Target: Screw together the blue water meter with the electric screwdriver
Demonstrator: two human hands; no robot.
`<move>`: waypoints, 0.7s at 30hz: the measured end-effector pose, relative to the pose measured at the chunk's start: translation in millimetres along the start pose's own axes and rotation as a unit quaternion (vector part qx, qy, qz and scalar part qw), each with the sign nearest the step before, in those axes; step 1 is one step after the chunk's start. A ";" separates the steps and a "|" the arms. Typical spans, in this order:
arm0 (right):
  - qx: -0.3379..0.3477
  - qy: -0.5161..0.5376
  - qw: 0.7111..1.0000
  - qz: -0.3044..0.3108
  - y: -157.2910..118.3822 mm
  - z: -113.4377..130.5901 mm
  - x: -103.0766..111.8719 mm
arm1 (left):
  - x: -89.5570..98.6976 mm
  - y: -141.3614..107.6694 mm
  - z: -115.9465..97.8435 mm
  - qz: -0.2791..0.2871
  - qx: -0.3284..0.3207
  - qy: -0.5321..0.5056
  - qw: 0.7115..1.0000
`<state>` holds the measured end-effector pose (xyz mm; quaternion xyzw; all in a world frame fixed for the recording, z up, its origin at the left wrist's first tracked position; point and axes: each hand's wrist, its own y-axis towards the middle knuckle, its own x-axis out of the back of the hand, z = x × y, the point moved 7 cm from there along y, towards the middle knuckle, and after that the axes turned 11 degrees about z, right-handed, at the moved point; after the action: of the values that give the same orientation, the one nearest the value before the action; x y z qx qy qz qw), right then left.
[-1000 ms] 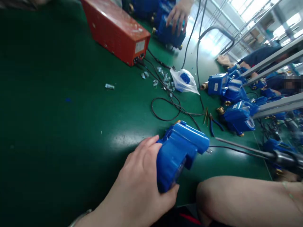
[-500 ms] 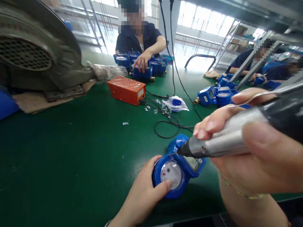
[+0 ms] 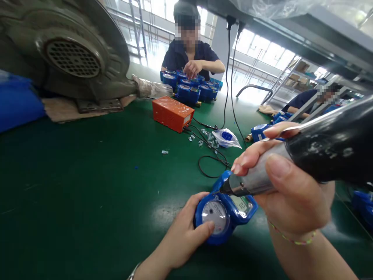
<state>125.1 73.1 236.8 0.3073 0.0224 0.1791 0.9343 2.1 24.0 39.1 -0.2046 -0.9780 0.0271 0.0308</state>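
On the tabletop point(image 3: 87, 186), toward its near edge, our left hand point(image 3: 185, 233) grips a blue meter point(image 3: 215, 212); our right hand point(image 3: 300, 190) clasps a silver-black tool point(image 3: 323, 146), with room leftward.

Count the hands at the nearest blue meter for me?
2: the left hand grips the blue meter, thumb over its dial; the right hand holds a tool, tip at the meter. None seem hidden.

Near the front edge of the smooth, shiny bench point(image 3: 87, 202), the meter point(image 3: 228, 212) is showing glossy plastic, and the handheld tool point(image 3: 323, 142) is pairing smooth metal with scuffed black. Toward the far edge, the box point(image 3: 170, 113) is wearing white-speckled orange paint; the blower point(image 3: 112, 72) is looking like dull metal.
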 end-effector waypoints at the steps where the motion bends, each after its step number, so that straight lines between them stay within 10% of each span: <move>1: 0.011 0.023 1.000 -0.002 1.5 0.1 -2.2 | 0.5 -0.2 0.5 0.001 -0.002 0.001 1.000; 21: 0.001 0.035 0.999 -0.030 3.5 -5.3 2.6 | 2.0 0.6 -0.9 0.004 0.013 -0.046 0.999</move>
<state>125.5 79.6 234.8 0.3012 0.0648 0.1613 0.9376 0.6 25.4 40.1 -0.2070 -0.9771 0.0489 -0.0115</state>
